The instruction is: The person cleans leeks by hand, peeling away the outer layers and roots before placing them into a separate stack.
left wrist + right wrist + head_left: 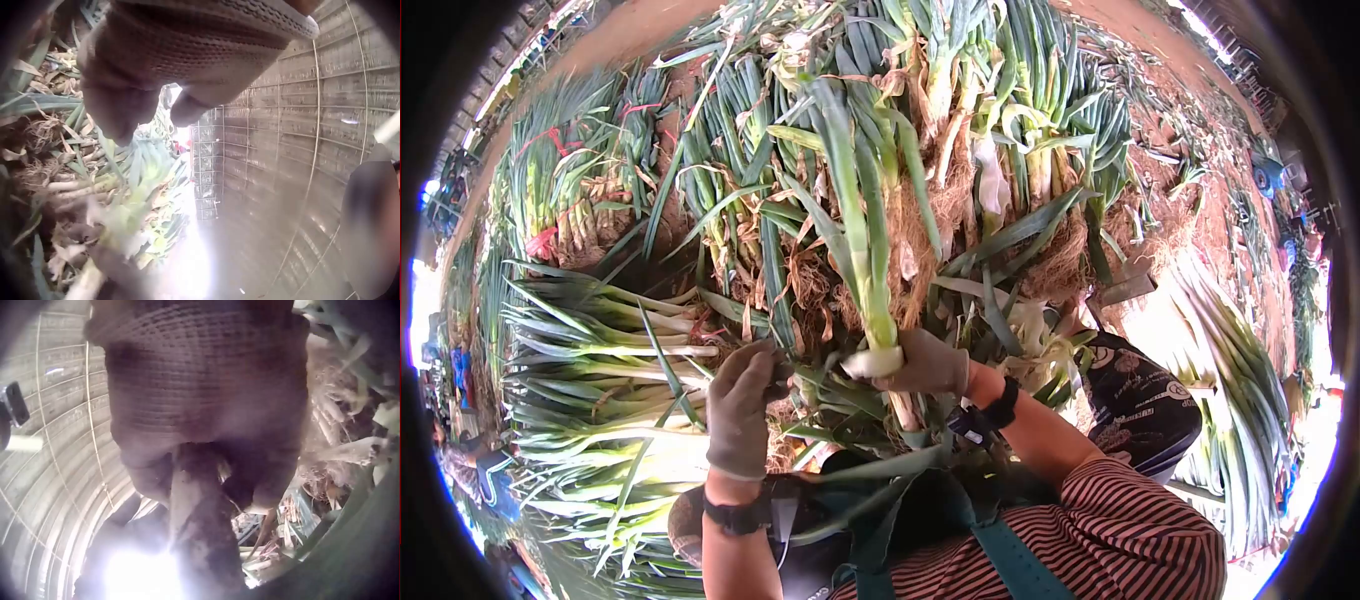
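Observation:
My gloved right hand (pixel 930 362) grips a leek (pixel 862 245) near its pale lower end. The leek stands upright in front of me, its green leaves fanning out at the top. From below in the right wrist view, the curled glove (pixel 206 387) wraps the leek's shank (pixel 197 506), which is dark and blurred there. My gloved left hand (pixel 738 410) is just left of the leek's base, fingers loosely bent. In the left wrist view a gap shows between that hand's (pixel 181 56) thumb and fingers, with nothing held in it.
Trimmed leeks (pixel 600 350) lie in a pile on the left. Rooted leeks (pixel 1040 120) stand bunched ahead, with tied bundles (pixel 580 170) at the far left. Another heap of leeks (pixel 1230 400) is at the right, beside a dark printed cloth (pixel 1145 405). Loose leaves (pixel 1010 240) lie about.

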The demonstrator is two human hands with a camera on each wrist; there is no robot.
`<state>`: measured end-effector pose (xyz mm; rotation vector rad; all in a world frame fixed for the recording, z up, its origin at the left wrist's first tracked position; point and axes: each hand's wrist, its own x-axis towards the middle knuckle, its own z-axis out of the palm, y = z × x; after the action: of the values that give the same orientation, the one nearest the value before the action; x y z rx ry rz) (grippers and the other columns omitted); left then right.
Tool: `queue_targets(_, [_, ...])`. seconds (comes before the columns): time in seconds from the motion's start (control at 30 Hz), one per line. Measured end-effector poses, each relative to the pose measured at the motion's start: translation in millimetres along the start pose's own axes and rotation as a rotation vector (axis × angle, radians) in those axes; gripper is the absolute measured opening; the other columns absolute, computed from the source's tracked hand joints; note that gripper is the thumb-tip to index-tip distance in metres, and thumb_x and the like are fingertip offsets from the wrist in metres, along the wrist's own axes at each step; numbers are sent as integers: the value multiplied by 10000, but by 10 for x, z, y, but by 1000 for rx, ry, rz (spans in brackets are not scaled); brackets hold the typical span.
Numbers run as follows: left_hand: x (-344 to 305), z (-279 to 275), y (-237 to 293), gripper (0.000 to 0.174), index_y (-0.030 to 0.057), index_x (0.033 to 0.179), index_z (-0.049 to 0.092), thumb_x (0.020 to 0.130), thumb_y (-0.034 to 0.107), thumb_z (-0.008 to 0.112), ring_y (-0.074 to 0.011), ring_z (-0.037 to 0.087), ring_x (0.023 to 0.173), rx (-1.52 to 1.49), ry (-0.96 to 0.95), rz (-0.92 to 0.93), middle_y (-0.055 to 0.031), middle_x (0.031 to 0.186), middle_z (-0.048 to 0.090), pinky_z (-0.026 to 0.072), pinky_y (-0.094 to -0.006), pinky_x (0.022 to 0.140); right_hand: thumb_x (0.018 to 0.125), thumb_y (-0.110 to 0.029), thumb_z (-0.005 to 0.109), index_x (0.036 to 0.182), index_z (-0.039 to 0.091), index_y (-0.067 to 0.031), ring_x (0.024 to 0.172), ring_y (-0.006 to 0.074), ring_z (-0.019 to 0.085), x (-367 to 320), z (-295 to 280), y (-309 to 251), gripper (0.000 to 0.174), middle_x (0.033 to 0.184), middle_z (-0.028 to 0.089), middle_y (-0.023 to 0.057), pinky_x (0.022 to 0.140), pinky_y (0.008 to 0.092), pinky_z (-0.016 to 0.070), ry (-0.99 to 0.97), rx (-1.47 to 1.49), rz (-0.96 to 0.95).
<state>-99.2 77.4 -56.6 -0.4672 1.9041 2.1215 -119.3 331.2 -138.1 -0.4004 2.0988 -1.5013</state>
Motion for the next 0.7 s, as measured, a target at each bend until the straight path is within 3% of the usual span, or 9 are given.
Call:
queue_targets(0.13, [-31, 214, -84, 480, -10, 1216, 564, 964, 398, 555, -174, 624, 974, -25, -275, -126, -76, 1090, 653, 490, -313, 816, 749, -195, 756, 1065, 641, -44, 843, 176, 667, -391, 147, -353, 368, 897, 696, 104, 762, 327, 519, -173, 41, -116])
queue_targets(0.17, [3, 213, -215, 501, -14, 1219, 557, 961, 415, 556, -164, 619, 975, -102, -393, -116, -75, 1071, 651, 489, -321, 841, 745, -191, 758, 1140, 602, -45, 884, 185, 660, -442, 184, -400, 449, 928, 688, 105, 801, 331, 513, -310, -18, -13])
queue_targets(0.27, [-94, 352, -265, 294, -10, 1088, 616, 910, 216, 672, -136, 631, 833, -274, -336, -55, -42, 963, 656, 517, -276, 765, 746, -194, 755, 1221, 542, -35, 941, 188, 642, -630, 363, -407, 545, 1005, 671, 123, 835, 341, 501, -275, 87, 73])
queue_targets(0.3, [-112, 356, -273, 282, -7, 1093, 616, 894, 180, 687, -130, 628, 838, -275, -273, 10, -38, 967, 658, 517, -277, 767, 762, -261, 725, 1247, 512, -32, 1008, 307, 641, -688, 383, -408, 577, 1083, 641, 190, 877, 384, 489, -233, 26, 162])
queue_targets(0.43, [-236, 314, -70, 271, -10, 1074, 638, 886, 177, 698, -113, 611, 856, -201, -141, 266, -27, 959, 664, 497, -271, 801, 718, -479, 767, 1275, 442, 27, 1091, 421, 566, -1241, 622, -347, 819, 1196, 556, 233, 912, 453, 464, 171, -292, 328])
queue_targets(0.53, [-390, 326, -113, 280, -16, 1083, 636, 907, 199, 672, -121, 611, 885, -165, -161, 323, -31, 992, 660, 488, -277, 823, 677, -382, 812, 1264, 440, 27, 1051, 412, 574, -1465, 679, -362, 807, 1183, 547, 242, 871, 478, 467, 455, -546, 244])
queue_targets(0.57, [-451, 376, -131, 285, -18, 1090, 633, 917, 206, 660, -124, 612, 896, -163, -179, 337, -34, 1008, 658, 485, -281, 829, 666, -409, 812, 1298, 413, 8, 1088, 409, 551, -1480, 676, -394, 855, 1294, 475, 226, 875, 491, 459, 619, -767, 139])
queue_targets(0.67, [-652, 570, -93, 187, -25, 1063, 639, 912, 79, 604, -123, 606, 881, 22, -119, 521, -44, 1002, 661, 472, -267, 804, 666, -422, 813, 1309, 416, -6, 1115, 408, 522, -1523, 467, -579, 863, 1354, 413, 216, 893, 484, 454, 664, -875, -96])
queue_targets(0.7, [-681, 600, -93, 194, -26, 1067, 633, 887, 11, 570, -126, 604, 872, 30, -112, 548, -53, 1001, 662, 468, -267, 796, 666, -400, 797, 1300, 431, -15, 1030, 377, 584, -1512, 449, -672, 827, 1207, 551, 208, 844, 470, 472, 650, -862, -151])
